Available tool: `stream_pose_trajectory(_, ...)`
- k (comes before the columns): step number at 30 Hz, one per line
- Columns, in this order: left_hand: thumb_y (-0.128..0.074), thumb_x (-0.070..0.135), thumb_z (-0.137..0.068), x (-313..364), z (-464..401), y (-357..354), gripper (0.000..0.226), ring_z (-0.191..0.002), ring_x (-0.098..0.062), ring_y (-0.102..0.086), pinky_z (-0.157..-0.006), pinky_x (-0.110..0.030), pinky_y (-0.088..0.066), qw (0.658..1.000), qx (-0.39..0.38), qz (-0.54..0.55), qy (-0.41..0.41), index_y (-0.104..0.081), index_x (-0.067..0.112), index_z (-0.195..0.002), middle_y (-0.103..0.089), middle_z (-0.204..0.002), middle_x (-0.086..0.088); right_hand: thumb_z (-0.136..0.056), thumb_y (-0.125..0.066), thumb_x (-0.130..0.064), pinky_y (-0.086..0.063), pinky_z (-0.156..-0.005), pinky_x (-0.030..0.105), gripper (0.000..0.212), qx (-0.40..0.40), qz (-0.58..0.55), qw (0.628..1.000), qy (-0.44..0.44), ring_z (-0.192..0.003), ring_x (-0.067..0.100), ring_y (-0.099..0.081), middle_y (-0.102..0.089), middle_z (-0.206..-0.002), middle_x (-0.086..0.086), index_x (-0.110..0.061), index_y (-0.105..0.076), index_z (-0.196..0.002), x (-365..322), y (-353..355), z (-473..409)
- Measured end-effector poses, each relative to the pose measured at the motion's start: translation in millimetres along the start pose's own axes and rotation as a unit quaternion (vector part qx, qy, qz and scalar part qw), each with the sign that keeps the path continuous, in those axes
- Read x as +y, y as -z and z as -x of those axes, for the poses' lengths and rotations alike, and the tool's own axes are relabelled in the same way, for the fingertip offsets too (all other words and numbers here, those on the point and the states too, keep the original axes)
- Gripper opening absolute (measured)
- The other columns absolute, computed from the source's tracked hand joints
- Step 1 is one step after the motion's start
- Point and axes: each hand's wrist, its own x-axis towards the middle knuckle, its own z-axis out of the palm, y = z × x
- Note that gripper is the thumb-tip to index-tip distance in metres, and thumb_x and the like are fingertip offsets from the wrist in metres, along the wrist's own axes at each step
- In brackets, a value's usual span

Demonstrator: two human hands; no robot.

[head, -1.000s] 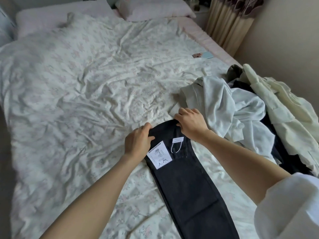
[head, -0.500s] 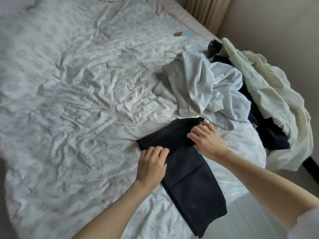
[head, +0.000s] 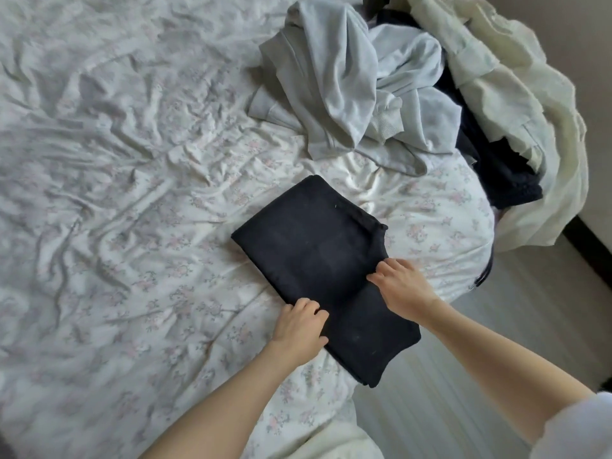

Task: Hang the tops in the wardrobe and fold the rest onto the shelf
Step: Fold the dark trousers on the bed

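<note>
Where bed (head: 132, 226) meets floor, folded black trousers (head: 308, 246) under both pinching hands: left (head: 299, 326), right (head: 402, 286).

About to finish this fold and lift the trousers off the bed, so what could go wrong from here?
The black trousers overhang the bed's edge near the floor; they may slide off once released. Both the left hand and the right hand hold only the near fold, so lifting may undo the far layer. The gray sweatshirt pile lies close and could snag.
</note>
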Motion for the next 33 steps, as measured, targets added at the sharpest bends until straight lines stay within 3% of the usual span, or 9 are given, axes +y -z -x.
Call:
stream_pose_trajectory(3, -0.042, 0.036, -0.097, -4, -1, -10, 0.039, -0.138, -0.018, -0.022, -0.107, -0.037, -0.025, 0.999, -0.033, -0.020, -0.015, -0.049, 0.017, -0.132, -0.037, -0.143, 0.000, -0.094, -0.039, -0.020, -0.037, -0.099, 0.032, 0.048, -0.034, -0.045, 0.998, -0.017, -0.127, 0.022, -0.035, -0.053, -0.119, -0.001, -0.020, -0.036, -0.142, -5, -16, 5)
stream_pose_trajectory(8, -0.033, 0.029, -0.099, -21, -7, 5, 0.032, -0.113, -0.015, -0.045, -0.098, -0.030, -0.032, 0.998, 0.061, -0.008, 0.003, -0.062, 0.022, -0.112, -0.056, -0.115, 0.007, -0.096, -0.035, -0.022, -0.035, -0.096, 0.029, 0.036, 0.039, -0.072, 0.997, -0.018, -0.111, 0.019, -0.047, -0.053, -0.113, -0.003, -0.023, -0.054, -0.127, -9, -9, -2)
stream_pose_trajectory(14, -0.050, 0.025, -0.094, -73, -33, 48, 0.040, -0.121, -0.024, -0.041, -0.095, -0.035, -0.039, 0.950, 0.241, 0.084, 0.181, -0.047, 0.014, -0.132, -0.044, -0.132, -0.006, -0.094, -0.042, -0.016, -0.036, -0.096, 0.033, 0.038, 0.126, -0.124, 0.984, -0.009, -0.119, 0.023, -0.045, -0.050, -0.126, 0.002, -0.018, -0.052, -0.131, -7, 32, -49)
stream_pose_trajectory(17, -0.054, 0.038, -0.091, -108, -54, 68, 0.060, -0.129, -0.030, -0.032, -0.097, -0.044, -0.037, 0.928, 0.193, 0.136, 0.288, -0.032, 0.016, -0.141, -0.033, -0.142, -0.008, -0.097, -0.041, -0.020, -0.031, -0.102, 0.037, 0.045, 0.129, -0.136, 0.982, -0.023, -0.131, 0.024, -0.033, -0.039, -0.140, 0.004, -0.020, -0.038, -0.141, -3, 55, -90)
stream_pose_trajectory(20, -0.059, 0.048, -0.084, -140, -73, 75, 0.068, -0.124, -0.028, -0.042, -0.098, -0.042, -0.042, 0.924, 0.085, 0.225, 0.298, -0.036, 0.018, -0.141, -0.043, -0.137, -0.008, -0.097, -0.042, -0.026, -0.018, -0.114, 0.042, 0.056, 0.090, -0.110, 0.990, -0.001, -0.142, 0.023, -0.015, -0.021, -0.153, 0.002, -0.024, -0.021, -0.148, 3, 71, -130)
stream_pose_trajectory(24, -0.074, 0.045, -0.073, -163, -86, 81, 0.059, -0.100, -0.017, -0.058, -0.083, -0.033, -0.048, 0.913, 0.023, 0.312, 0.260, -0.052, 0.024, -0.123, -0.060, -0.113, 0.006, -0.094, -0.049, -0.030, -0.003, -0.116, 0.050, 0.069, 0.019, -0.048, 0.997, 0.064, -0.145, 0.020, 0.000, -0.010, -0.157, -0.002, -0.028, -0.010, -0.150, 7, 89, -177)
stream_pose_trajectory(27, -0.076, 0.033, -0.073, -165, -90, 86, 0.030, -0.090, -0.011, -0.061, -0.073, -0.026, -0.048, 0.907, -0.010, 0.359, 0.220, -0.058, 0.031, -0.097, -0.066, -0.102, 0.009, -0.088, -0.054, -0.021, 0.002, -0.115, 0.056, 0.079, -0.061, -0.014, 0.993, 0.103, -0.146, 0.019, -0.001, -0.014, -0.157, -0.004, -0.029, -0.007, -0.150, 5, 103, -204)
stream_pose_trajectory(29, -0.074, 0.026, -0.077, -162, -90, 89, 0.025, -0.092, -0.012, -0.060, -0.070, -0.023, -0.046, 0.905, -0.011, 0.376, 0.197, -0.055, 0.036, -0.090, -0.065, -0.103, 0.007, -0.085, -0.053, -0.016, -0.001, -0.114, 0.058, 0.081, -0.115, 0.006, 0.987, 0.110, -0.144, 0.022, -0.011, -0.021, -0.155, 0.000, -0.029, -0.007, -0.150, 2, 112, -214)
stream_pose_trajectory(33, -0.068, 0.027, -0.084, -155, -80, 91, 0.060, -0.120, -0.020, -0.050, -0.098, -0.034, -0.043, 0.914, -0.036, 0.362, 0.179, -0.041, 0.016, -0.136, -0.050, -0.136, -0.001, -0.081, -0.063, -0.024, -0.042, -0.097, 0.043, 0.066, -0.159, 0.014, 0.980, 0.120, -0.121, 0.024, -0.039, -0.036, -0.135, 0.005, -0.019, -0.033, -0.140, -3, 127, -215)
